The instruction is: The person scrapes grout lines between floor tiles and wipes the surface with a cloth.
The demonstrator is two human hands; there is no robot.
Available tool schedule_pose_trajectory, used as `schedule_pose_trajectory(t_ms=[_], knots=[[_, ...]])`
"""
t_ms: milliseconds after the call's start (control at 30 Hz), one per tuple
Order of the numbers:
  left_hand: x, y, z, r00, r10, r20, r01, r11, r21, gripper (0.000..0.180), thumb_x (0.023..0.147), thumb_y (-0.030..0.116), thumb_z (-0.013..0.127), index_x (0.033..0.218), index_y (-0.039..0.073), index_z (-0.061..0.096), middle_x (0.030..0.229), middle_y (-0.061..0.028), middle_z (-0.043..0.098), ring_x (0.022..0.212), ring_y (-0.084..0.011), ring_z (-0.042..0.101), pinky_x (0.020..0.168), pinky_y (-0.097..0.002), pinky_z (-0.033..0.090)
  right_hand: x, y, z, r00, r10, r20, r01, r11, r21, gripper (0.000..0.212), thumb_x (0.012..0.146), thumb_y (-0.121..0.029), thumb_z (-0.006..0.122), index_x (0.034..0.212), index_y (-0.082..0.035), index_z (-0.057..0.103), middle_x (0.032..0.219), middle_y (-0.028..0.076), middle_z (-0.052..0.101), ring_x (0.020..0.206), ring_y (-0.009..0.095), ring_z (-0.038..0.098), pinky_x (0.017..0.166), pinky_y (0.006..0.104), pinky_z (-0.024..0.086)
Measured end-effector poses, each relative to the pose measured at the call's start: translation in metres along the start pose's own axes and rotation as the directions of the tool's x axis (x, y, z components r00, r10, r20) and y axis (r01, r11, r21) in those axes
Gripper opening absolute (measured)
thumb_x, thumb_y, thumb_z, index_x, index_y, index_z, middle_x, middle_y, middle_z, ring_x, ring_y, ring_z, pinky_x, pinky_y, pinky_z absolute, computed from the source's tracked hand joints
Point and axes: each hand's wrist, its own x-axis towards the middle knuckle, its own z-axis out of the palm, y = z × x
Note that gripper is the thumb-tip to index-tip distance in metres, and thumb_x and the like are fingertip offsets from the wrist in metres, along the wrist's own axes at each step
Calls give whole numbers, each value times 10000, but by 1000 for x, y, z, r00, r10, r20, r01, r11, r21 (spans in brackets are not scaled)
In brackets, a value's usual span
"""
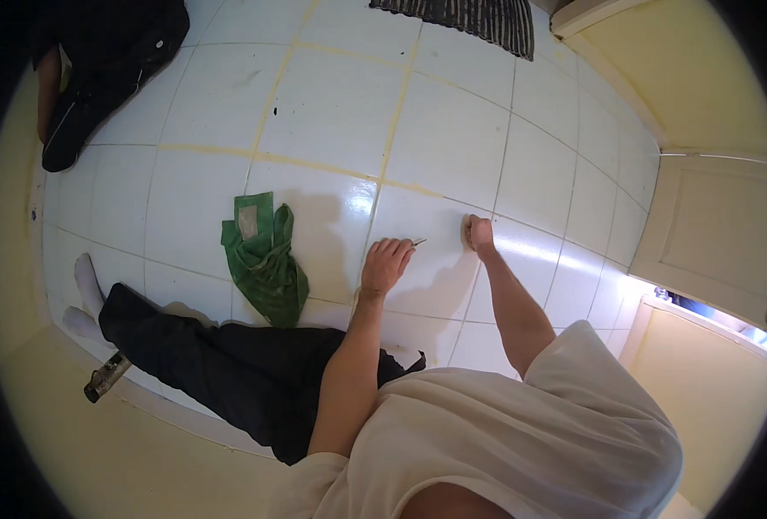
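Note:
My left hand [387, 264] is over the white tiled floor [435, 294], its fingers curled round a thin, stick-like piece [418, 243] with a narrow end poking out to the right. What kind of piece it is cannot be made out. A little farther off and to the right, my right hand [479, 232] is closed in a fist low over the tiles. Its fingertips face left, and anything inside them is hidden. Left of both hands lies a crumpled green cloth [266, 268] with a pale patch near its top; neither hand touches it.
My legs in black trousers [210, 355] stretch left, ending in pale socks. Beside them is a dark, cylindrical thing [106, 377] by the wall. A black, zipped item [132, 69] lies far left, a striped mat [478, 22] at the top. A cream door [712, 225] stands right.

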Motion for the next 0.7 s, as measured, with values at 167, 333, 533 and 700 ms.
schedule_pose_trajectory(t_ms=[167,333,533,700], knots=[[-10,-17,-14,998,-43,35,40,997,69,160,999,265,665,1092,138,640,920,-11,639,906,-207,610,808,-364,476,-11,-111,14,997,75,6,-60,840,-539,344,963,-286,549,1156,-56,716,1123,238,728,1019,401,701,927,502,538],[-5,-6,1,995,-45,89,40,998,58,176,1010,278,640,1107,131,643,939,-17,654,916,-223,616,838,-386,474,-36,-77,6,938,-154,-312,-73,790,-608,663,1019,-367,450,1625,-139,310,1706,143,215,1555,391,202,1232,636,102],[-8,-7,2,992,-44,117,35,996,82,173,999,240,637,1108,108,656,952,-36,670,913,-238,617,844,-406,472,-42,-66,14,953,-83,-293,-113,796,-595,685,1040,-346,390,1680,-183,206,1760,81,125,1619,347,72,1255,658,-23],[-3,-4,1,999,-7,51,2,995,102,180,977,195,657,1115,81,669,948,-49,679,879,-249,619,817,-414,478,-41,-63,14,949,-89,-302,-117,790,-602,657,1040,-285,364,1677,-199,226,1763,67,120,1620,341,75,1253,662,-22]])
